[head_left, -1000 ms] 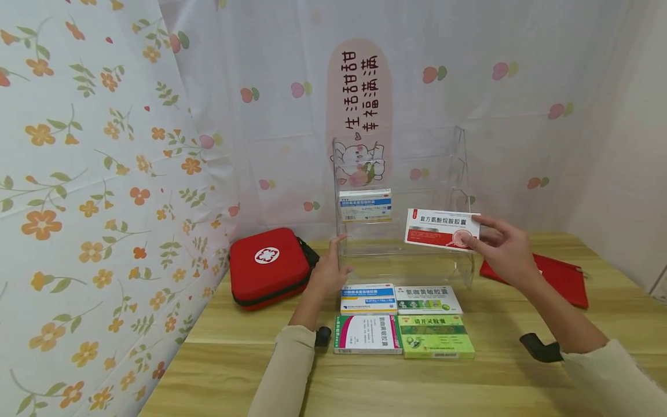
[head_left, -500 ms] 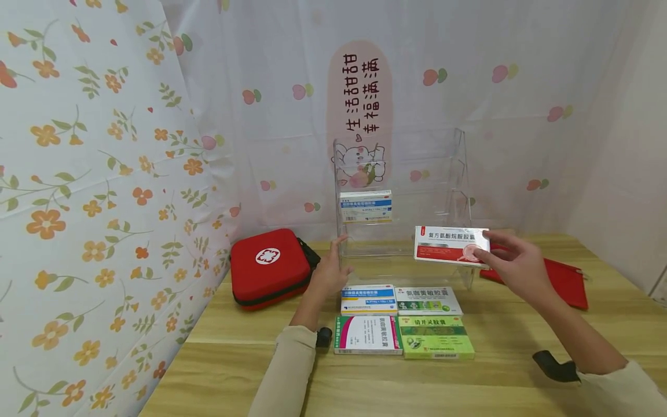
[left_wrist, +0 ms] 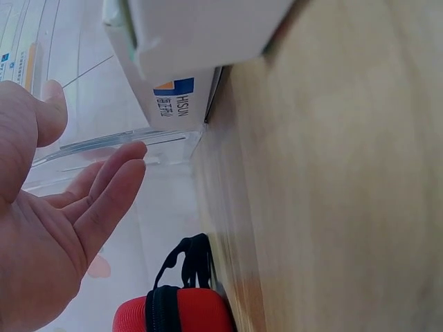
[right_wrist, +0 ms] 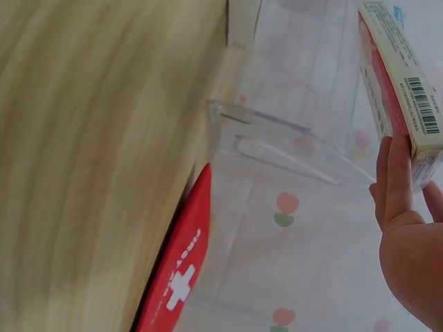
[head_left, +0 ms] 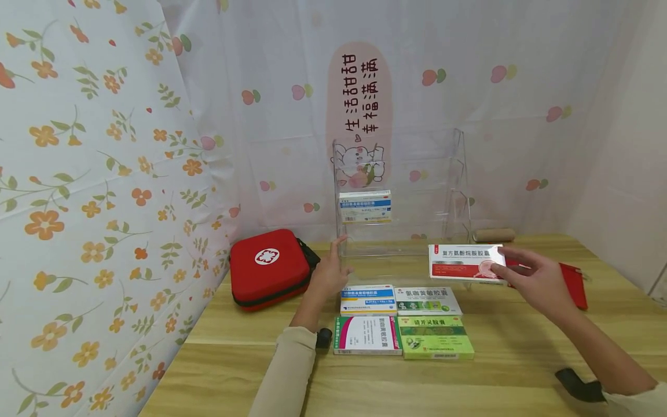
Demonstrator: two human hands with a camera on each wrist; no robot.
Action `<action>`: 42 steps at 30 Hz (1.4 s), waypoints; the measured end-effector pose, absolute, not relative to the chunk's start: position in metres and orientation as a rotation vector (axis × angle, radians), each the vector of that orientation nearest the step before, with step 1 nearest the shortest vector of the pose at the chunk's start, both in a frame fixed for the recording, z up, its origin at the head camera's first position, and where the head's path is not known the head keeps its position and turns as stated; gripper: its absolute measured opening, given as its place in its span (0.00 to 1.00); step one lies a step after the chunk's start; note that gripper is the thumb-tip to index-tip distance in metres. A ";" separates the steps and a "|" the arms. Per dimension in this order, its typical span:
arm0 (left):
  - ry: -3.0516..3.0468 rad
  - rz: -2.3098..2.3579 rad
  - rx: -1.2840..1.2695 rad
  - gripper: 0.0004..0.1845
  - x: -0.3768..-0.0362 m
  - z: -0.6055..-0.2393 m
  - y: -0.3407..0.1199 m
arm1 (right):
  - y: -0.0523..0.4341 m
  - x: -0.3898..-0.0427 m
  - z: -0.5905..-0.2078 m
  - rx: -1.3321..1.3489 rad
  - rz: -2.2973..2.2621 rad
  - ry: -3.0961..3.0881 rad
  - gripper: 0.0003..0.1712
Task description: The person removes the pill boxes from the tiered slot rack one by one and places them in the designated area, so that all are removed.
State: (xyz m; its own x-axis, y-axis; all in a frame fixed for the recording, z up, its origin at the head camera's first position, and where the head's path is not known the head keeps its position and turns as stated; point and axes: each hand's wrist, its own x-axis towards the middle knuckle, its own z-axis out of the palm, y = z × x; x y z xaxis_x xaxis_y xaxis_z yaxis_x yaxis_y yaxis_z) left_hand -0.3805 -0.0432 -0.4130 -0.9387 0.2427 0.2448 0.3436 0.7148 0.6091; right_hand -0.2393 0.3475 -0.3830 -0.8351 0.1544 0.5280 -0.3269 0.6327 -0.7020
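Observation:
My right hand [head_left: 534,282] pinches a white-and-red medicine box [head_left: 461,263] by its right end, printed face toward me, in front of the lower right of a clear acrylic rack [head_left: 401,156]. The right wrist view shows this medicine box [right_wrist: 405,76] with its barcode side. At the rack's left edge my left hand [head_left: 329,275] stays with thumb and fingers spread; in the left wrist view the left hand [left_wrist: 55,214] has nearly straight fingers beside the clear panel. A blue-and-white medicine box [head_left: 365,207] sits on the rack's middle left tier.
Several medicine boxes lie before the rack: blue-and-white [head_left: 367,299], white-and-green [head_left: 427,301], white-and-magenta [head_left: 367,335], green [head_left: 436,337]. A red first-aid case [head_left: 270,267] stands left; a red pouch [head_left: 575,284] lies right. Behind is a tan roll [head_left: 494,234].
The right hand and its white-and-red medicine box have moved down and to the right, away from the rack's tier. My left hand has stayed at the rack's left edge.

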 end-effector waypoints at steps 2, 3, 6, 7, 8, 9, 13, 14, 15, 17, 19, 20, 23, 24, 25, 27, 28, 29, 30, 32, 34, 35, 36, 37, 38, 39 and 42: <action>-2.775 -1.025 -0.471 0.45 -0.380 -0.413 -0.043 | 0.351 -0.238 -0.386 0.138 1.132 -2.310 0.28; -2.775 -1.023 -0.471 0.45 -0.380 -0.413 -0.043 | 0.352 -0.238 -0.387 0.127 1.127 -2.320 0.28; -2.773 -1.019 -0.471 0.45 -0.381 -0.413 -0.043 | 0.356 -0.236 -0.389 0.099 1.113 -2.351 0.30; -2.774 -1.018 -0.473 0.45 -0.381 -0.413 -0.043 | 0.357 -0.235 -0.389 0.093 1.111 -2.361 0.30; -2.776 -1.018 -0.475 0.45 -0.381 -0.414 -0.043 | 0.358 -0.235 -0.390 0.081 1.101 -2.372 0.30; -2.778 -1.022 -0.476 0.45 -0.381 -0.414 -0.043 | 0.360 -0.234 -0.390 0.076 1.095 -2.381 0.30; -2.785 -1.016 -0.473 0.45 -0.382 -0.414 -0.042 | 0.367 -0.233 -0.393 0.071 1.058 -2.426 0.30; -2.788 -1.017 -0.468 0.46 -0.382 -0.414 -0.042 | 0.369 -0.232 -0.393 0.072 1.054 -2.437 0.30; -2.789 -1.018 -0.463 0.46 -0.382 -0.414 -0.042 | 0.371 -0.232 -0.394 0.076 1.053 -2.447 0.30; -2.792 -1.017 -0.451 0.46 -0.383 -0.414 -0.041 | 0.375 -0.232 -0.395 0.078 1.049 -2.463 0.30; -2.795 -1.019 -0.444 0.46 -0.383 -0.414 -0.041 | 0.379 -0.232 -0.397 0.083 1.046 -2.470 0.30; -2.799 -1.018 -0.441 0.46 -0.383 -0.414 -0.041 | 0.381 -0.232 -0.397 0.086 1.039 -2.471 0.29; -2.806 -1.022 -0.434 0.46 -0.382 -0.414 -0.041 | 0.387 -0.233 -0.400 0.096 1.040 -2.462 0.29; -2.805 -1.024 -0.432 0.46 -0.382 -0.414 -0.041 | 0.389 -0.233 -0.400 0.102 1.040 -2.461 0.28; -2.805 -1.029 -0.431 0.46 -0.381 -0.414 -0.041 | 0.391 -0.234 -0.401 0.110 1.046 -2.458 0.28; -2.801 -1.035 -0.433 0.45 -0.381 -0.414 -0.041 | 0.395 -0.235 -0.402 0.118 1.051 -2.460 0.27; -2.799 -1.035 -0.436 0.45 -0.381 -0.414 -0.041 | 0.397 -0.235 -0.403 0.119 1.051 -2.466 0.27; -2.795 -1.036 -0.442 0.45 -0.381 -0.414 -0.041 | 0.398 -0.236 -0.403 0.117 1.048 -2.474 0.27; -2.791 -1.036 -0.444 0.45 -0.381 -0.414 -0.042 | 0.400 -0.236 -0.403 0.116 1.053 -2.482 0.27; -2.790 -1.036 -0.445 0.45 -0.381 -0.413 -0.042 | 0.403 -0.237 -0.403 0.107 1.058 -2.499 0.28; -2.791 -1.039 -0.444 0.45 -0.380 -0.412 -0.042 | 0.405 -0.237 -0.404 0.096 1.053 -2.516 0.28; -2.792 -1.042 -0.442 0.45 -0.380 -0.412 -0.042 | 0.406 -0.237 -0.404 0.089 1.046 -2.522 0.28; -2.793 -1.043 -0.438 0.45 -0.380 -0.412 -0.042 | 0.407 -0.238 -0.405 0.082 1.045 -2.527 0.28; -2.796 -1.044 -0.437 0.45 -0.380 -0.412 -0.042 | 0.408 -0.238 -0.405 0.074 1.039 -2.533 0.29; -2.797 -1.045 -0.435 0.45 -0.380 -0.412 -0.042 | 0.408 -0.238 -0.405 0.065 1.036 -2.542 0.29; -2.798 -1.046 -0.433 0.45 -0.380 -0.412 -0.042 | 0.409 -0.237 -0.405 0.051 1.034 -2.558 0.29; -2.793 -1.050 -0.432 0.45 -0.381 -0.412 -0.042 | 0.409 -0.237 -0.406 0.014 1.036 -2.619 0.31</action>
State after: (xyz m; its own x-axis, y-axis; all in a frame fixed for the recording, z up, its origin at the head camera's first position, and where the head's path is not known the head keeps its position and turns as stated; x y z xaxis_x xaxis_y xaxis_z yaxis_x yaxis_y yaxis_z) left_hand -0.3808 -0.0417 -0.4121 -0.9511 0.2204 0.2162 0.3083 0.7176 0.6245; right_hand -0.2369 0.4090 -0.4055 -0.9477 0.1084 0.3002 -0.1263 0.7363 -0.6647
